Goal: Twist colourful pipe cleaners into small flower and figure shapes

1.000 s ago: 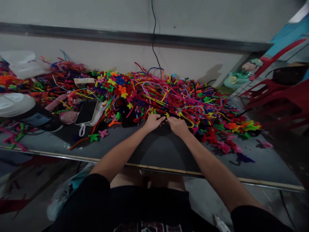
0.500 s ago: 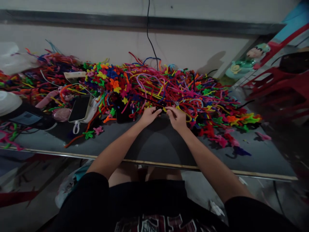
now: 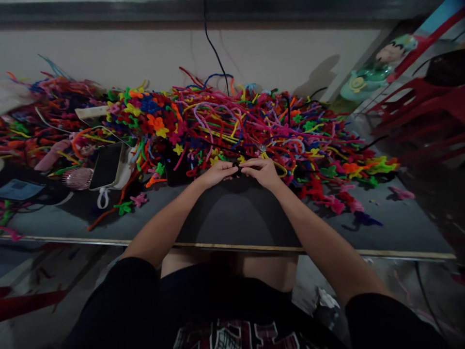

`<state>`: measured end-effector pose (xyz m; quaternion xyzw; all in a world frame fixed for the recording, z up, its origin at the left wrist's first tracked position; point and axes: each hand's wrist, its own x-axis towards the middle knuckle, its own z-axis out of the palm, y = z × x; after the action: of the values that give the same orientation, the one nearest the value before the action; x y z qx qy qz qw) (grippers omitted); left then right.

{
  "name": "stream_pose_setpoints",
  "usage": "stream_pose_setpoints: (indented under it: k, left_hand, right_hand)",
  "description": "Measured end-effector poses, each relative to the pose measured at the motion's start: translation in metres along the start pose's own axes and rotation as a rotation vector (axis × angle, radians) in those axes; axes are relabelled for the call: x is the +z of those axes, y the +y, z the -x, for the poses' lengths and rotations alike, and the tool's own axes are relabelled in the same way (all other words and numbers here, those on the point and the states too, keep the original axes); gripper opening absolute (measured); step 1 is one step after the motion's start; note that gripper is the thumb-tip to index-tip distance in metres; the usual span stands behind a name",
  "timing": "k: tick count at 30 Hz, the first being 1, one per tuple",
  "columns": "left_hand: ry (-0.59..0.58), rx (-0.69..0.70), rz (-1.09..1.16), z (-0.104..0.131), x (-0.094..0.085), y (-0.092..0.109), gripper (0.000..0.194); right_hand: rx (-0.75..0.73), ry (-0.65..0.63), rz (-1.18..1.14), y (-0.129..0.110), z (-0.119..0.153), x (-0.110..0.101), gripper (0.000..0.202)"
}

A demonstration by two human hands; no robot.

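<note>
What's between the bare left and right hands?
A small black object, held between the bare left hand and bare right hand, in the head view; too dark to tell its shape.

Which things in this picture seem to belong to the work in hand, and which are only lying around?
Probably in use:
left hand
right hand
small dark piece between them, too small to identify
heap of coloured fuzzy stems

Probably not in use:
phone
pink bristly brush
white box-shaped item
green figurine

Left hand [image 3: 217, 173] and right hand [image 3: 262, 171] pinch close together
</note>
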<state>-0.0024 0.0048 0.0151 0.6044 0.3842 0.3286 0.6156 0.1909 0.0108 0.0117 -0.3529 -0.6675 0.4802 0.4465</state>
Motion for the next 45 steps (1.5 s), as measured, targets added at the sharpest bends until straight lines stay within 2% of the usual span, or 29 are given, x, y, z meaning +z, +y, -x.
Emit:
stream_pose_setpoints:
  k: [5,10,17,20,24,27,29,32,36,40,42,45]
  left_hand:
    - [0.01,-0.022,-0.015,0.002,0.004,0.003,0.031]
    - [0.001,-0.029,-0.005,0.002,0.005,0.004,0.029]
    - [-0.023,0.017,-0.06,-0.004,0.005,-0.002,0.033]
    - [0.028,0.072,-0.103,-0.009,0.004,-0.008,0.036]
    - [0.085,0.165,-0.096,-0.013,0.004,-0.015,0.039]
    - [0.115,0.252,-0.105,-0.016,0.002,-0.02,0.036]
    - [0.139,0.323,-0.17,-0.017,0.002,-0.022,0.031]
    - [0.219,0.401,-0.362,-0.019,0.006,-0.021,0.019]
    - [0.332,0.419,-0.486,-0.019,0.011,-0.017,0.014]
    - [0.393,0.356,-0.358,-0.018,0.011,-0.015,0.011]
    - [0.383,0.293,-0.224,-0.019,0.012,-0.016,0.008]
    - [0.37,0.194,0.046,-0.021,0.015,-0.018,0.017]
  right_hand:
    - [0.044,0.047,0.026,0.001,0.001,0.001,0.021]
    - [-0.005,0.059,0.027,0.005,-0.001,0.002,0.017]
    - [-0.056,0.103,0.151,0.002,0.002,-0.001,0.013]
    - [-0.081,0.159,0.165,0.004,0.002,-0.002,0.016]
    - [-0.011,0.19,0.092,0.007,-0.001,-0.003,0.035]
    - [-0.073,0.188,0.099,0.008,-0.002,-0.002,0.045]
    - [-0.147,0.188,0.175,0.008,-0.002,0.0,0.041]
    - [-0.208,0.202,0.269,0.008,-0.001,0.001,0.02]
    - [-0.203,0.267,0.318,0.007,0.001,0.002,0.016]
    - [-0.143,0.307,0.292,0.006,0.001,0.005,0.019]
    - [-0.076,0.327,0.227,0.006,0.002,0.008,0.022]
    - [0.042,0.38,0.091,0.007,0.002,0.014,0.029]
